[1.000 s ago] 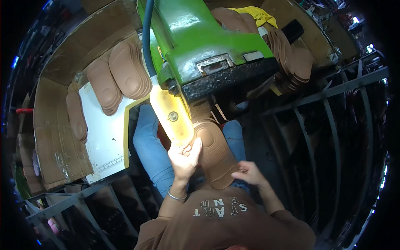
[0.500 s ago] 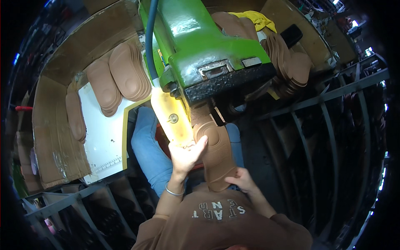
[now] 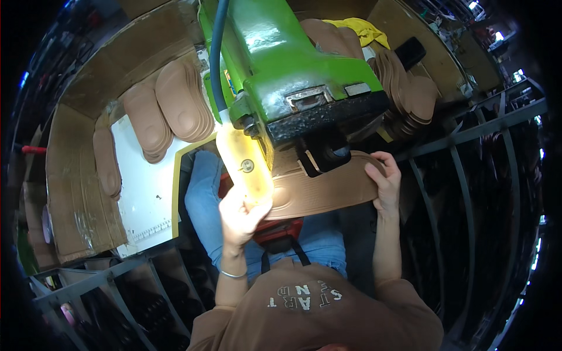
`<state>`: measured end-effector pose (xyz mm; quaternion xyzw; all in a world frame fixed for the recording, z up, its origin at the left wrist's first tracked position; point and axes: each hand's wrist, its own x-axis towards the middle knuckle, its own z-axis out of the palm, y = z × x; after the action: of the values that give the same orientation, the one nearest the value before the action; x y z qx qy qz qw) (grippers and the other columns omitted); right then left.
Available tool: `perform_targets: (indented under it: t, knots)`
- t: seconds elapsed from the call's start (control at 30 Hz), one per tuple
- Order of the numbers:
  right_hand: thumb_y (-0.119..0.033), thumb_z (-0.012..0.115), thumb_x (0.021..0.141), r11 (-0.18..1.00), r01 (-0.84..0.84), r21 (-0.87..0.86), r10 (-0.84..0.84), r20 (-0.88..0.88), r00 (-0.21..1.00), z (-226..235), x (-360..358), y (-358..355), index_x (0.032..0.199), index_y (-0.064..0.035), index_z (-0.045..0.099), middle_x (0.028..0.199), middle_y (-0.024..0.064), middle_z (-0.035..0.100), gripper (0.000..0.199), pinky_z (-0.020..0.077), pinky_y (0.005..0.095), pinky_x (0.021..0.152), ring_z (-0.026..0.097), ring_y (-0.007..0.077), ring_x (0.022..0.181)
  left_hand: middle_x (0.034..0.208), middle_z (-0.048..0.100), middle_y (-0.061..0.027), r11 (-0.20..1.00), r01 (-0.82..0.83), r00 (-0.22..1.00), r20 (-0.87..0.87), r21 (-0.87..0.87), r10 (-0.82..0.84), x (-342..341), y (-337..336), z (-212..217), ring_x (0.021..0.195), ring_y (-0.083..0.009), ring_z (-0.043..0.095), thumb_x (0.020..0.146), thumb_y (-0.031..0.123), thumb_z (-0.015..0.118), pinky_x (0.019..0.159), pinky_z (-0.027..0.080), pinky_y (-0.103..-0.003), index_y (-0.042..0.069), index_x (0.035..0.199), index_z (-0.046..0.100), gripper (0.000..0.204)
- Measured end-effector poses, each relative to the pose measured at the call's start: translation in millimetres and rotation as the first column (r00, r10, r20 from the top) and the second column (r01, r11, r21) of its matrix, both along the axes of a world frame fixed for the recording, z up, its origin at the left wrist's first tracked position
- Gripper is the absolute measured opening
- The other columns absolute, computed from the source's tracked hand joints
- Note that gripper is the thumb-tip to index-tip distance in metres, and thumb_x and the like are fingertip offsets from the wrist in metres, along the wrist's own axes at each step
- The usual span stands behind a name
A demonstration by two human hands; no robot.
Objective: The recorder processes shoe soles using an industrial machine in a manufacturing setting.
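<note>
A brown shoe insole (image 3: 333,192) lies crosswise under the black-edged head of a green machine (image 3: 310,70). My left hand (image 3: 239,219) grips the insole's left end, beside a brightly lit yellow machine part (image 3: 240,155). At the other end my right hand (image 3: 387,182) is closed on the insole, with the thumb on top and the fingers behind the edge. The insole's far edge is partly hidden by a black bracket (image 3: 313,161) below the machine head.
Stacks of brown insoles (image 3: 181,105) stand on a white board (image 3: 146,193) inside a cardboard surround (image 3: 82,181) at the left. More stacked insoles (image 3: 410,93), a yellow cloth (image 3: 363,30) and a black phone-like object (image 3: 411,51) are at the right. Metal racks (image 3: 462,193) flank me.
The insole has turned from lengthwise to crosswise. My right hand has swung up and to the right with its end; my left hand has shifted slightly left and nearer me.
</note>
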<state>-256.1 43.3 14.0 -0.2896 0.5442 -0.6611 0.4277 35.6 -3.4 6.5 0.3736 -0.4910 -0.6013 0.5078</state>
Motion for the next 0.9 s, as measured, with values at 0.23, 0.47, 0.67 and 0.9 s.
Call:
perform_targets:
  t: [0.23, 0.47, 0.67, 0.9]
  knots:
    - [0.000, 0.068, 0.076, 0.983, -0.182, -0.033, 0.183, 0.031, 0.983, 0.4, 69.3, -23.6, 0.099, -0.0002, 0.051, 0.086, 0.0084, 0.062, 0.029, 0.0482, 0.0221, 0.070, 0.060, 0.0103, 0.078, 0.094, 0.062, -0.0108, 0.970, -0.132, 0.982, -0.106, 0.205, 0.156, 78.5, 13.6, -16.1, 0.084, -0.0131, 0.059, 0.072, 0.002, 0.066, 0.079, 0.046, -0.024, -0.007, 0.106, 0.052, 0.037]
    - [-0.001, 0.075, 0.068, 0.951, -0.303, -0.061, 0.299, -0.068, 0.952, -5.1, 110.1, -42.1, 0.100, -0.0005, 0.047, 0.086, 0.0089, 0.063, 0.042, 0.0480, 0.0221, 0.071, 0.060, 0.0112, 0.080, 0.086, 0.061, -0.0075, 0.952, -0.162, 0.983, -0.039, 0.261, 0.178, 136.2, 57.9, -43.0, 0.071, -0.0089, 0.053, 0.066, 0.007, 0.073, 0.068, 0.043, -0.021, 0.000, 0.086, 0.051, 0.030]
    - [0.003, 0.071, 0.070, 0.936, -0.309, -0.166, 0.332, 0.138, 0.933, 12.6, 157.6, -45.8, 0.091, 0.0035, 0.062, 0.090, 0.0094, 0.065, 0.023, 0.0482, 0.0236, 0.076, 0.061, 0.0121, 0.084, 0.092, 0.064, -0.0106, 0.903, -0.294, 0.935, -0.104, 0.313, 0.340, 153.4, 101.0, -53.6, 0.081, -0.0164, 0.062, 0.062, 0.002, 0.070, 0.078, 0.049, -0.026, -0.003, 0.095, 0.056, 0.036]
    - [-0.001, 0.057, 0.086, 0.926, -0.373, 0.057, 0.347, 0.260, 0.901, -35.3, 158.1, -3.9, 0.101, -0.0043, 0.038, 0.082, 0.0089, 0.055, 0.025, 0.0516, 0.0236, 0.059, 0.058, 0.0134, 0.067, 0.104, 0.060, -0.0134, 0.869, -0.373, 0.813, -0.337, 0.325, 0.475, 157.0, 92.8, -55.8, 0.090, -0.0202, 0.060, 0.070, 0.006, 0.070, 0.080, 0.050, -0.032, -0.003, 0.110, 0.051, 0.045]
